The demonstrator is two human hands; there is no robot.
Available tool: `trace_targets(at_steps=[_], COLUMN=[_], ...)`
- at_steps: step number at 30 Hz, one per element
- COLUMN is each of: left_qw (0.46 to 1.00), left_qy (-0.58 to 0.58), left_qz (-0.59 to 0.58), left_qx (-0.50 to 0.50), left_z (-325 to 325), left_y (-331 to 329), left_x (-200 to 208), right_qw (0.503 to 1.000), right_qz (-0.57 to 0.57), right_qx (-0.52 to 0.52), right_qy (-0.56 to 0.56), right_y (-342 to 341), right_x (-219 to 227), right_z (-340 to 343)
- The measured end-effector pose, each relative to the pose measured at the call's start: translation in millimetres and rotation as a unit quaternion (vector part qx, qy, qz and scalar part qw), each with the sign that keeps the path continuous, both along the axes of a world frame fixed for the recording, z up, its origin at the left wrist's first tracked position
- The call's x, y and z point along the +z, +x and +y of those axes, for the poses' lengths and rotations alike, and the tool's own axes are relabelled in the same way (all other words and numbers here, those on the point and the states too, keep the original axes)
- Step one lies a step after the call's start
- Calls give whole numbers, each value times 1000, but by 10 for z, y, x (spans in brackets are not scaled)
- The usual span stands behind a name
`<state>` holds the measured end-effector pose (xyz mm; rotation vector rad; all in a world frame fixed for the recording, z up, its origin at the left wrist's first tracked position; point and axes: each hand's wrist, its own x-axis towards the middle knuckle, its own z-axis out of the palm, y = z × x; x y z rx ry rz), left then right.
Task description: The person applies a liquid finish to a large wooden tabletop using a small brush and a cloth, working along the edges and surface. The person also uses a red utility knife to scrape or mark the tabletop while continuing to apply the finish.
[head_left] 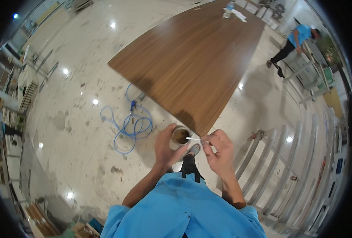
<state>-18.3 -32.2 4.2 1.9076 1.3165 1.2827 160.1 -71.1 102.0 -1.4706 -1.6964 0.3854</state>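
My left hand (166,147) is wrapped round the side of a small round cup (180,135) with brown stuff inside. Between the fingertips of my right hand (218,150) is pinched a thin white cotton swab (193,139). Its white tip lies over the right rim of the cup; whether it touches the brown contents I cannot tell. Both hands are held close together, just before the near corner of a long brown wood-grain tabletop (195,67).
A blue air hose (133,129) lies coiled on the floor to the left. Metal rails (289,158) stand at the right. A bottle (227,12) and white cloth (239,16) rest on the tabletop's far end. A person in blue (297,39) bends over a bench at the far right.
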Motion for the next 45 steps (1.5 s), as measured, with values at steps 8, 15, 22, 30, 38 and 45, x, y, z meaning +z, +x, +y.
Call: trace_targets(at_steps=[8, 15, 22, 30, 38, 45], left_qw=[998, 996, 997, 999, 1000, 998], left_qy=[60, 81, 60, 31, 13, 17], left_qz=[8, 36, 47, 32, 21, 40], left_qx=[-20, -16, -12, -1, -11, -34], left_z=[20, -56, -59, -56, -121, -201], left_y=[4, -48, -52, -2, 64, 84], left_x=[103, 42, 16, -2, -98, -207], right_qw=[997, 997, 998, 852, 880, 991], right_qz=[-60, -70, 42, 518, 436, 82], right_qx=[32, 32, -13, 32, -69, 2], right_qy=[33, 2, -43, -66, -176, -110], right_y=[-106, -143, -70, -21, 150, 28], right_x=[50, -26, -87, -342, -599, -478], right_z=[148, 87, -24, -9, -181, -264])
